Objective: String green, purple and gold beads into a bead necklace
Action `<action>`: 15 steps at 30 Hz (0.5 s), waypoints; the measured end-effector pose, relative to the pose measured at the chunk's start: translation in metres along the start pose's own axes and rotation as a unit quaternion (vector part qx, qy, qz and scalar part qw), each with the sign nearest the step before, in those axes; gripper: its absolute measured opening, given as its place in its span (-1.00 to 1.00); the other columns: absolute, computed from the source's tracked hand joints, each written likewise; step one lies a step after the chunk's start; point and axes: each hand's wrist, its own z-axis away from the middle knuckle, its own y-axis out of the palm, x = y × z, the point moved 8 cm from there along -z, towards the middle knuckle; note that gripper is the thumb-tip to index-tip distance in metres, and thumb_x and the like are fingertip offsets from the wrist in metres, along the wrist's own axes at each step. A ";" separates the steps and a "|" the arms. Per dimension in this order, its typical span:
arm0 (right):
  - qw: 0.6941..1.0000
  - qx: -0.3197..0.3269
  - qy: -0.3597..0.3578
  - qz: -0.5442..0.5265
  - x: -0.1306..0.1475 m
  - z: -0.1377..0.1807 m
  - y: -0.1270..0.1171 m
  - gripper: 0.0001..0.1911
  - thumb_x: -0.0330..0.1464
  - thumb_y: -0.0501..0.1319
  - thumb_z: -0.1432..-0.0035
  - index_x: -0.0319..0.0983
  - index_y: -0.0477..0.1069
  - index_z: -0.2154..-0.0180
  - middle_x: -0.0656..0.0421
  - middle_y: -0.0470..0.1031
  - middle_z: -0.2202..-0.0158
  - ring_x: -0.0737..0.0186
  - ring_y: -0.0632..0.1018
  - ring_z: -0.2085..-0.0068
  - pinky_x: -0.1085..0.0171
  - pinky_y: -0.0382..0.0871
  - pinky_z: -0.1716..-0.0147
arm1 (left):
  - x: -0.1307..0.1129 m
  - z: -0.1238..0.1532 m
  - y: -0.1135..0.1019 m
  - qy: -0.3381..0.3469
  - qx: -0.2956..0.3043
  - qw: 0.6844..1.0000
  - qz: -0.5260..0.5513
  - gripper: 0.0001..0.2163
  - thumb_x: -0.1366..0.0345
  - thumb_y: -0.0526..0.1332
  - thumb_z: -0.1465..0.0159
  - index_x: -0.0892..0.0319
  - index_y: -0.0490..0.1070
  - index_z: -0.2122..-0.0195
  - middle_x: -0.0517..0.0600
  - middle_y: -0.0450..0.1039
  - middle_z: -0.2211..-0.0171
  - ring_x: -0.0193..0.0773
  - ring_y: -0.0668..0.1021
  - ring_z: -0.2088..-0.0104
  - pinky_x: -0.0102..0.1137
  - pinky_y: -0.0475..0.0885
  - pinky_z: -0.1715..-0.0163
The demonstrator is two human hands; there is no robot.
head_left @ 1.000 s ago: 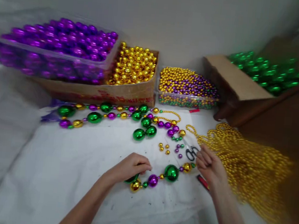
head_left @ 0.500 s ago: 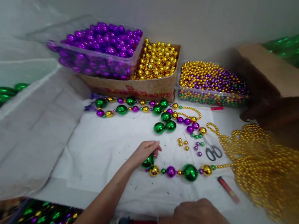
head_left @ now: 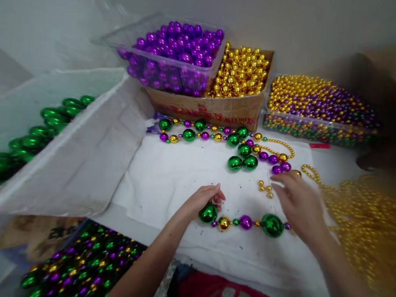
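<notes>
A short bead string (head_left: 246,222) lies on the white cloth (head_left: 174,179): a green ball, a gold bead, a purple bead and a bigger green ball. My left hand (head_left: 203,199) is pinched on the thin thread at the string's left end, just above the green ball (head_left: 208,213). My right hand (head_left: 299,205) is blurred. It hovers over the string's right end with its fingers stretched out toward a few loose gold beads (head_left: 266,187), and I see nothing in it.
A finished necklace (head_left: 216,136) lies at the cloth's back. Behind it stand a tub of purple balls (head_left: 179,48), a carton of gold balls (head_left: 240,71) and a tray of small mixed beads (head_left: 321,104). Gold strands (head_left: 369,221) are heaped at right, green balls (head_left: 27,136) at left, necklaces (head_left: 82,263) below.
The view swung left. My right hand went from the scissors down toward my lap and has come back up over the string's right end. My left hand stayed at the left end.
</notes>
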 end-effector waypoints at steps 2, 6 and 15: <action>0.990 0.124 -0.003 -0.063 0.017 0.014 0.051 -0.82 -0.38 0.07 -0.22 -0.18 0.44 0.32 0.12 0.49 0.32 0.15 0.49 0.27 0.19 0.32 0.24 | 0.000 0.002 0.001 0.002 0.006 1.000 0.009 -0.58 -0.07 0.16 -0.18 0.26 0.43 0.44 -0.05 0.37 0.61 -0.30 0.50 0.57 -0.43 0.33 0.54; 0.972 0.179 0.055 -0.144 0.036 0.034 0.114 -0.85 -0.44 0.12 -0.14 -0.19 0.44 0.26 0.12 0.52 0.29 0.18 0.50 0.28 0.24 0.28 0.28 | -0.007 0.006 0.003 0.030 0.012 0.999 -0.002 -0.57 -0.08 0.12 -0.19 0.26 0.42 0.43 -0.04 0.39 0.58 -0.32 0.49 0.55 -0.43 0.34 0.52; 0.926 0.024 0.161 -0.342 -0.027 0.011 0.024 -0.80 -0.24 0.19 -0.12 -0.20 0.38 0.47 0.33 0.18 0.65 0.42 0.17 0.62 0.39 0.01 0.66 | -0.007 0.009 -0.006 0.049 -0.014 0.989 -0.141 -0.57 -0.08 0.08 -0.20 0.25 0.38 0.45 -0.09 0.33 0.63 -0.33 0.47 0.62 -0.46 0.28 0.58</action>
